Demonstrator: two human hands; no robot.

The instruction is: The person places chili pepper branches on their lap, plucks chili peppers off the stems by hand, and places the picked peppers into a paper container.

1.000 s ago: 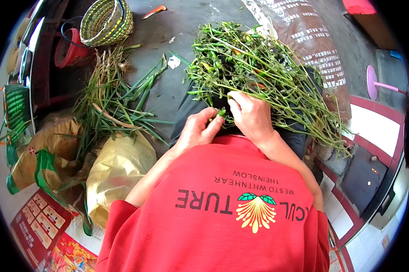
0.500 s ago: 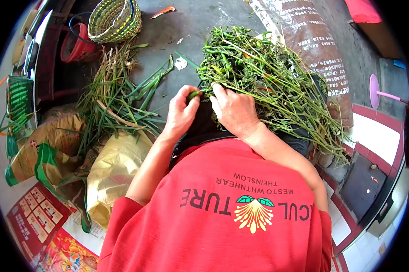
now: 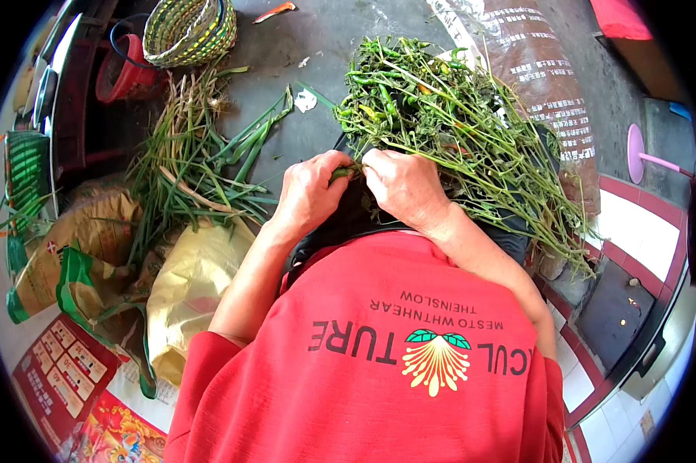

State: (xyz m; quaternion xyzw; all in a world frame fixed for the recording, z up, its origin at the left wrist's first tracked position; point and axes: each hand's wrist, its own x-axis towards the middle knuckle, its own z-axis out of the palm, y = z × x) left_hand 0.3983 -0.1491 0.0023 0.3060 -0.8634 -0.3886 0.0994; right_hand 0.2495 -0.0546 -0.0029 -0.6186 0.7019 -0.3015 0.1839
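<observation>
Held in the curled fingers of my left hand [image 3: 311,193] is a green chili pepper [image 3: 340,174], partly covered by the fingers. My right hand [image 3: 408,189] is closed in a pinch right beside it, at the near edge of the plant pile; what its fingertips grip is hidden. Both hands are close together above my dark-clad lap. A heap of uprooted chili pepper plants [image 3: 448,116] lies just beyond and to the right, with green peppers among wilted leaves and long stems reaching to the right.
Green onions [image 3: 197,162] lie on the floor at left, near a yellow sack [image 3: 193,297]. Behind them stand a woven basket [image 3: 190,35] and a red bucket [image 3: 124,77]. A brown printed sack [image 3: 540,77] lies beyond the plants. A pink-handled object [image 3: 637,154] is at far right.
Both hands have moved slightly toward my body and to the right, away from the plant heap. The left fingers have curled further around the pepper. The view has shifted a little.
</observation>
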